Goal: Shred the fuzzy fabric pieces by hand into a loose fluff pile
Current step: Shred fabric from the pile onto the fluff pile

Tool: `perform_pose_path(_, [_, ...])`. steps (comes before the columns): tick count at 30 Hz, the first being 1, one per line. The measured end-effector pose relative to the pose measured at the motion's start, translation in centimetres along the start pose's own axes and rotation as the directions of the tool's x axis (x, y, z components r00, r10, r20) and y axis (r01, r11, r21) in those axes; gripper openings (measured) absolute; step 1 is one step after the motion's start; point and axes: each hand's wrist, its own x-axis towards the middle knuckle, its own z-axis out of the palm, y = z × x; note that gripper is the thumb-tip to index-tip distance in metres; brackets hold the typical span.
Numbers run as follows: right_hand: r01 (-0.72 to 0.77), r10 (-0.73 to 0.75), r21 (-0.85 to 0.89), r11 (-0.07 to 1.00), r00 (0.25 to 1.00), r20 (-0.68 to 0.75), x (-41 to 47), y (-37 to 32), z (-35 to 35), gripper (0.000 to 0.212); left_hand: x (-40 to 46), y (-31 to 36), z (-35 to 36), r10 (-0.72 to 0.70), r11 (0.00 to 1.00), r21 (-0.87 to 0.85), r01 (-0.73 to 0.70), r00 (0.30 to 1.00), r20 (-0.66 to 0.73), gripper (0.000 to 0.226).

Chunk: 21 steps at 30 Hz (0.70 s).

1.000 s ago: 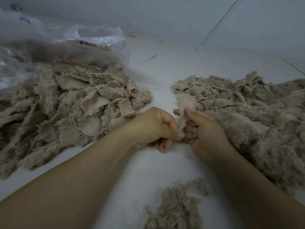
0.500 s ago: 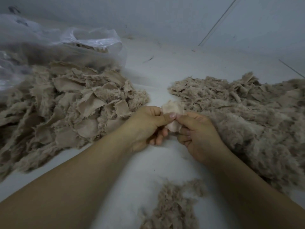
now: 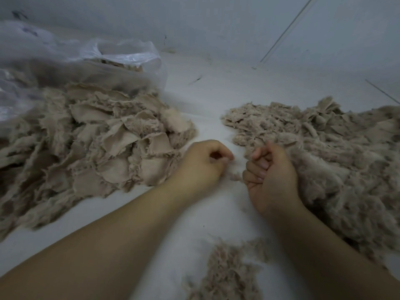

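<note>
Fuzzy fabric pieces (image 3: 104, 137), beige with frayed edges, lie heaped to your left; shredded fluff (image 3: 329, 152) spreads to your right. Between them your left hand (image 3: 201, 167) and right hand (image 3: 272, 178) curl, pinching a small fluff tuft (image 3: 234, 176).

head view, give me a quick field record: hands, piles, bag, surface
left hand: fingers curled, pinching a small wisp of fluff
right hand: fingers curled, a small tuft of fluff at its fingertips
fabric pieces: heap on the left, flat torn scraps
plastic bag: clear, behind the left heap, more scraps inside
fluff pile: on the right, against the right hand
small fluff clump: near edge, between the forearms
surface: white
</note>
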Motion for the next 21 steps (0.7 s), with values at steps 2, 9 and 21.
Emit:
perform_pose_path(2, [0.05, -0.05, -0.004, 0.999, 0.998, -0.027, -0.2, 0.0, -0.1, 0.043, 0.0, -0.3, 0.8, 0.118, 0.967, 0.216, -0.135, 0.989, 0.093, 0.023])
perform_pose_path(9, [0.019, -0.019, -0.008, 1.0, 0.999, -0.045, -0.2, 0.2, 0.0, 0.044, 1.8, -0.3, 1.2, 0.074, 0.915, 0.387, -0.111, 0.991, 0.11, 0.043])
perform_pose_path(21, [0.03, -0.021, 0.091, 0.995, 0.994, -0.105, 0.4, -0.2, -0.1, 0.053, 9.2, 2.3, 5.8, 0.032, 0.608, 0.665, -0.434, 0.85, 0.526, 0.017])
